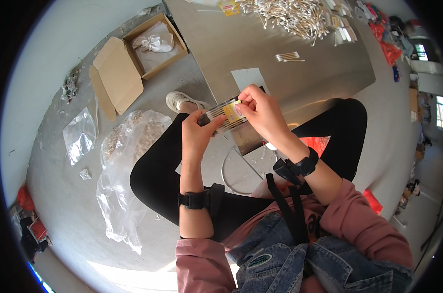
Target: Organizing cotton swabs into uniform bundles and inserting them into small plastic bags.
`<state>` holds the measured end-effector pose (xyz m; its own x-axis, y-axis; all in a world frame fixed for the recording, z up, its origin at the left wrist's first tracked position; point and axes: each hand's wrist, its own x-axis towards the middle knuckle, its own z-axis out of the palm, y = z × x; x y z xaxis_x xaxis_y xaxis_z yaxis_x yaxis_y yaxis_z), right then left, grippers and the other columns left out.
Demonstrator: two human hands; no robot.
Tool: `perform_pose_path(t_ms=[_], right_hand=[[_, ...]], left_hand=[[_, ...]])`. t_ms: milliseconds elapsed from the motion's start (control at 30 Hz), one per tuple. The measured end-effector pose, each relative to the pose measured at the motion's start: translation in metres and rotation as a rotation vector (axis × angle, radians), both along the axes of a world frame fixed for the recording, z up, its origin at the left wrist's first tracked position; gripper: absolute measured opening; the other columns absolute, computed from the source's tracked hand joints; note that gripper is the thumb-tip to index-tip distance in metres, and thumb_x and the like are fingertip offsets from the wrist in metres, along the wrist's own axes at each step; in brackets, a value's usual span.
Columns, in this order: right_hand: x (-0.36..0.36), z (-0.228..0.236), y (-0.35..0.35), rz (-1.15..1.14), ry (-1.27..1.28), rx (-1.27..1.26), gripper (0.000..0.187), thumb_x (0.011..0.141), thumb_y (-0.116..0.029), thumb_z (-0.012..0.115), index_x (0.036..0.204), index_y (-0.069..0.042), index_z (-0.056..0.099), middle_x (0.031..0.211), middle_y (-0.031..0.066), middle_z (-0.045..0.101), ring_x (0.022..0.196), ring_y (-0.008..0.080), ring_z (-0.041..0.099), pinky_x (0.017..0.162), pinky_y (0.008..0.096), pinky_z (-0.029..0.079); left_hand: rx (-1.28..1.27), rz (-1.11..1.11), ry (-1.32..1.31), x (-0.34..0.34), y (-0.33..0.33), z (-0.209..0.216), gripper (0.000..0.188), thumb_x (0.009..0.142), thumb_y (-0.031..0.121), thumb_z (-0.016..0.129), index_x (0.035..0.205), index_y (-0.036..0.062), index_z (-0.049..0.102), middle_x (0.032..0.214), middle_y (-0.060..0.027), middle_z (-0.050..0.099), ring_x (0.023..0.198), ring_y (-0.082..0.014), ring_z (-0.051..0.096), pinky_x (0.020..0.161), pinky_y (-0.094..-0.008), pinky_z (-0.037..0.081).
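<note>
Between my two hands is a small clear pack of cotton swabs (227,117) with a yellow label, held tilted above my lap. My left hand (196,131) grips its left end between thumb and fingers. At the other end, my right hand (258,108) pinches the edge by the yellow label. A large heap of loose cotton swabs (290,17) covers the far part of the metal table (221,51). Nearer to me on that table lies a small row of swabs (289,57).
An open cardboard box (155,68) holding a white plastic bag (155,40) stands on the floor at the left. Below it are a big clear bag of swabs (133,132) and a clear plastic sheet (80,134). Small packs (346,30) sit beside the heap.
</note>
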<state>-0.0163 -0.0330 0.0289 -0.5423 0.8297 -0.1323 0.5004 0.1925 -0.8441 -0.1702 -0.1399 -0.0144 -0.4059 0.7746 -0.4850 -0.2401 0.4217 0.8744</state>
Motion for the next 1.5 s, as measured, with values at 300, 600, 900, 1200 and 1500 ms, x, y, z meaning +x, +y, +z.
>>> perform_pose_path(t_ms=[300,600,900,1200,1500], right_hand=[[-0.007,-0.004,-0.018,-0.026,0.018,0.055,0.013,0.089,-0.004,0.069,0.099,0.000,0.062,0.085,0.0146,0.067,0.074,0.0288,0.068,0.067,0.0369,0.053],[0.000,-0.001,-0.027,0.042,-0.027,0.271,0.016,0.090,-0.004,0.067,0.106,-0.002,0.067,0.093,0.0115,0.070,0.076,0.0280,0.067,0.065,0.0373,0.053],[0.002,-0.020,-0.014,-0.210,0.673,-0.309,0.043,0.108,-0.030,0.052,0.137,0.002,0.053,0.140,0.0153,0.056,0.134,0.0246,0.053,0.115,0.0374,0.039],[-0.011,-0.024,-0.031,-0.192,0.749,-0.370,0.057,0.110,-0.039,0.041,0.145,0.006,0.042,0.152,0.0194,0.043,0.146,0.0288,0.039,0.123,0.0424,0.028],[0.009,-0.020,-0.006,-0.159,0.668,-0.209,0.048,0.109,-0.032,0.048,0.143,0.002,0.047,0.146,0.0164,0.050,0.141,0.0252,0.046,0.119,0.0378,0.034]], left_hand=[[0.018,-0.011,0.018,0.000,-0.001,-0.001,0.029,0.081,0.019,0.086,0.090,-0.0032,0.071,0.070,-0.0022,0.068,0.058,-0.0054,0.057,0.052,-0.0216,0.046],[0.017,0.000,0.023,0.000,-0.004,0.000,0.032,0.082,0.022,0.086,0.093,-0.0038,0.071,0.073,-0.0030,0.069,0.060,-0.0067,0.059,0.054,-0.0225,0.048],[0.007,0.264,-0.286,0.009,-0.022,0.000,0.030,0.092,0.027,0.078,0.104,-0.0002,0.072,0.087,-0.0017,0.070,0.076,-0.0070,0.065,0.060,-0.0229,0.055],[0.030,0.239,-0.273,0.007,-0.029,-0.010,0.022,0.091,0.021,0.079,0.097,0.0019,0.071,0.085,-0.0007,0.070,0.075,-0.0071,0.066,0.059,-0.0223,0.054],[0.037,0.369,-0.194,0.003,-0.025,0.005,0.031,0.092,0.019,0.077,0.113,-0.0014,0.066,0.089,-0.0028,0.069,0.079,-0.0088,0.066,0.064,-0.0241,0.055]])
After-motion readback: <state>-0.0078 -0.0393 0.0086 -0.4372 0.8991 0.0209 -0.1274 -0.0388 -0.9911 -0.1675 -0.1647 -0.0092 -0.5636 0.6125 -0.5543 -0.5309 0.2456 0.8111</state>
